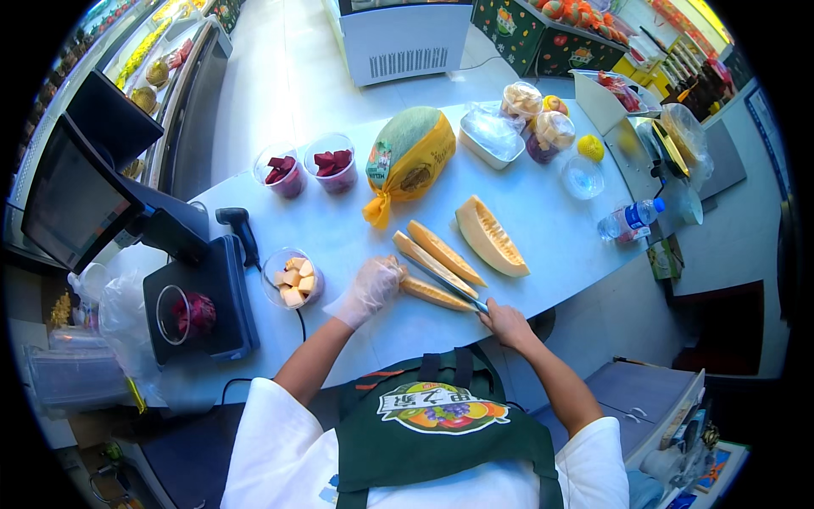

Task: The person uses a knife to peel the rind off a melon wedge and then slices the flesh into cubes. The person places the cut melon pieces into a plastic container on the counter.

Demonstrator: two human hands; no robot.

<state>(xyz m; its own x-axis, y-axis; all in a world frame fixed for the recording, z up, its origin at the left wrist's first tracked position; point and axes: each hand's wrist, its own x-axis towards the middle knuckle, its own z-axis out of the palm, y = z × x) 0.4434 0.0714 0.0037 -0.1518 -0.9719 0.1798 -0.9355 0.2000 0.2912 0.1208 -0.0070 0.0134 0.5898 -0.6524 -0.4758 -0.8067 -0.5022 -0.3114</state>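
Note:
My left hand (371,287), in a clear plastic glove, grips the left end of the nearest melon slice (435,295). The handle of a long knife (439,278) is in my bare right hand (509,324). Its blade runs up and left between that slice and a second melon slice (432,261). Beyond lies a third slice (448,253), its orange flesh showing. A wider melon wedge (489,238) with a ridged hollow rests to the right. Left of my gloved hand stands a clear cup of melon cubes (294,280).
At the back are a netted whole melon (413,149) in a yellow wrapper and two cups of red fruit (280,172). A white container (491,143) and a water bottle (629,219) sit right. Left stand a barcode scanner (238,229), a scale (222,331) and a monitor (79,194).

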